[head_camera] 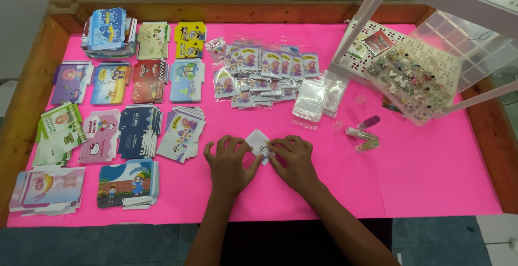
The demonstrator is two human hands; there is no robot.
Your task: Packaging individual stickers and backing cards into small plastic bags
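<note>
At the near middle of the pink-covered wooden bench [431,179], a small white folded card packet [257,142] is pinned flat between the left hand [231,163] and right hand [293,161], fingers pressed onto its edges, seemingly for creasing. Its print is too small to be read; the packet's lower part is hidden.
</note>
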